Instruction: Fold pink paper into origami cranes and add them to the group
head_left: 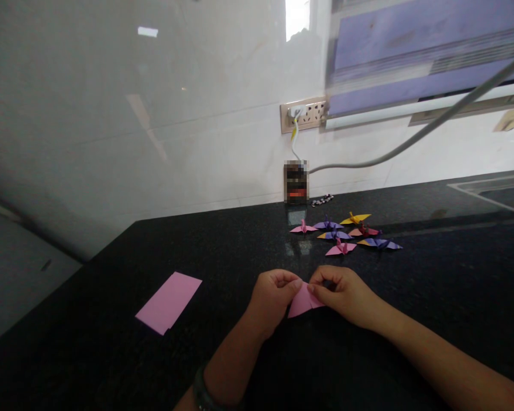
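A small folded pink paper (302, 302) is pinched between both of my hands just above the black counter (111, 342). My left hand (272, 299) grips its left upper edge with curled fingers. My right hand (342, 294) pinches its right upper edge, thumb and fingers pressed together. A flat pink paper sheet (169, 301) lies on the counter to the left of my hands. Several finished paper cranes (345, 233) in pink, purple and yellow sit behind my hands.
A small dark device (296, 181) leans against the white wall, wired to a socket strip (304, 115). A grey cable (411, 140) runs off to the right. A small beaded item (322, 200) lies near the device. A sink edge (492, 188) shows at far right.
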`<state>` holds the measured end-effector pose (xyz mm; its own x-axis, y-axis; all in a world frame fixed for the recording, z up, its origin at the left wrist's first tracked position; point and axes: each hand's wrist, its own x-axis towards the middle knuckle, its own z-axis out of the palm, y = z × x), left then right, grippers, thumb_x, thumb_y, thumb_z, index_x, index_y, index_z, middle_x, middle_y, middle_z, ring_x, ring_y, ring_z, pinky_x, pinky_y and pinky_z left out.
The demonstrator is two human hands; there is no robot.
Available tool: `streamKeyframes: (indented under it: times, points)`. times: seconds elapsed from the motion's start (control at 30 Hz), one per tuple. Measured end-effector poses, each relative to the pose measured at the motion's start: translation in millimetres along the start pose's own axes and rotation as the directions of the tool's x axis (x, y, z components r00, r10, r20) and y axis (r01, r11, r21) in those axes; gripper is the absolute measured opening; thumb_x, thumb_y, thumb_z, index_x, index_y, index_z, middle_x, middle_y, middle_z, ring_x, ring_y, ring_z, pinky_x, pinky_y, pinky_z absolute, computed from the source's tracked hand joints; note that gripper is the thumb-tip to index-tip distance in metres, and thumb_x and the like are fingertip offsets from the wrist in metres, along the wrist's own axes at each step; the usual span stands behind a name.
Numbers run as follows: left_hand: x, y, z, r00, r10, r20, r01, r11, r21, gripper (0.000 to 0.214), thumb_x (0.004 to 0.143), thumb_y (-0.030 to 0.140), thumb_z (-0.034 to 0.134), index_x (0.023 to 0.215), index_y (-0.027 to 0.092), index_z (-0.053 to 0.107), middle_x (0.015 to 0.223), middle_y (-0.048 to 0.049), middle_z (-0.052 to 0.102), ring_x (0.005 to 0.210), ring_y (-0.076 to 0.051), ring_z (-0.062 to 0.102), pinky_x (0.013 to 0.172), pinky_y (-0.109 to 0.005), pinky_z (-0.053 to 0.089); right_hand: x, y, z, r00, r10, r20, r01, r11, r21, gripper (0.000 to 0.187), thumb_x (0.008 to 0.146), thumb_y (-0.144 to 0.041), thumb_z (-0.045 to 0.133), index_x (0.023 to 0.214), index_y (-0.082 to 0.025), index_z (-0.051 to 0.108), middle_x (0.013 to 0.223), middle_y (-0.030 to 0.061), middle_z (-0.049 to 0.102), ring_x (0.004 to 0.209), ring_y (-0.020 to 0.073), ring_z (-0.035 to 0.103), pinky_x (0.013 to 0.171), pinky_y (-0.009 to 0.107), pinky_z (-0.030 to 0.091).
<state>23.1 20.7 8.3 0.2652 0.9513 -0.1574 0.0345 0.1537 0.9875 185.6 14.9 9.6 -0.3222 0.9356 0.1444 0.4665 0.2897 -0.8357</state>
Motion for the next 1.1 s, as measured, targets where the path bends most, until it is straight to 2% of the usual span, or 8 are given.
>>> streamKeyframes:
  times: [0.17, 0.33, 0.5, 0.77, 0.97, 1.1]
  points:
    - [-0.7, -1.2, 0.1, 1.0, 0.014, 0.019, -0.014, 1.0, 0.016, 0.02, 0.072, 0.031, 0.052, 0.071, 0.012, 0.058, 0.059, 0.0003, 0.053, 0.051, -0.008, 0.043, 0.048, -0.02, 0.032, 0.6, 1.5, 0.8, 1.0, 0.016, 0.002, -0.016, 1.0, 0.01, 0.013, 0.073, -0.019, 0.047, 0.064, -0.014, 0.055, 0.058, -0.0011, 0.05, 0.054, 0.0097, 0.044, 0.049, 0.02, 0.034]
    - [-1.7, 1.0, 3.2, 1.0, 0.004, -0.016, -0.004, 1.0, 0.01, 0.015, 0.064, 0.026, 0.06, 0.068, 0.012, 0.057, 0.056, 0.0009, 0.053, 0.048, -0.007, 0.042, 0.046, -0.019, 0.029, 0.5, 0.8, 2.3, 1.0, 0.023, 0.011, -0.024, 0.999, 0.042, 0.014, 0.073, -0.022, 0.048, 0.064, -0.014, 0.056, 0.057, -0.0015, 0.049, 0.053, 0.0093, 0.043, 0.047, 0.02, 0.032]
    - [-2.9, 0.6, 5.0, 1.0, 0.017, -0.018, -0.017, 1.0, 0.017, 0.014, 0.064, 0.025, 0.06, 0.065, 0.011, 0.058, 0.055, 0.0008, 0.052, 0.048, -0.007, 0.041, 0.046, -0.02, 0.03, 0.0, -3.0, 2.2, 0.999, 0.037, 0.037, -0.041, 0.993, 0.11, 0.015, 0.073, -0.022, 0.048, 0.065, -0.014, 0.057, 0.055, -0.0023, 0.047, 0.051, 0.0083, 0.04, 0.046, 0.019, 0.031]
    - [-5.0, 3.5, 8.7, 0.993, 0.051, -0.104, -0.047, 0.998, 0.041, 0.013, 0.063, 0.025, 0.059, 0.063, 0.012, 0.058, 0.053, 0.0015, 0.051, 0.048, -0.007, 0.04, 0.046, -0.02, 0.029, 1.9, 2.3, 0.6, 0.994, 0.097, 0.046, -0.104, 0.975, 0.195, 0.013, 0.068, -0.02, 0.049, 0.059, -0.014, 0.055, 0.051, -0.0034, 0.045, 0.047, 0.007, 0.038, 0.044, 0.019, 0.029]
    - [-0.9, 2.9, 1.1, 0.981, 0.078, -0.177, -0.084, 0.996, -0.027, 0.015, 0.064, 0.027, 0.06, 0.065, 0.012, 0.057, 0.054, 0.0015, 0.051, 0.047, -0.007, 0.04, 0.046, -0.019, 0.029, 3.0, 2.3, -3.7, 0.995, 0.096, 0.018, -0.097, 0.984, 0.151, 0.013, 0.066, -0.017, 0.048, 0.057, -0.014, 0.056, 0.054, -0.0015, 0.051, 0.051, 0.0092, 0.044, 0.048, 0.02, 0.034]
    - [3.0, 0.7, -8.0, 0.975, 0.076, -0.208, -0.098, 0.991, -0.095, 0.016, 0.065, 0.027, 0.06, 0.065, 0.012, 0.056, 0.052, 0.0024, 0.049, 0.046, -0.006, 0.04, 0.045, -0.019, 0.03, 4.1, 7.1, -15.4, 0.995, 0.099, 0.019, -0.101, 0.988, 0.117, 0.012, 0.065, -0.015, 0.048, 0.056, -0.014, 0.057, 0.054, -0.0014, 0.053, 0.052, 0.0102, 0.047, 0.049, 0.02, 0.036]
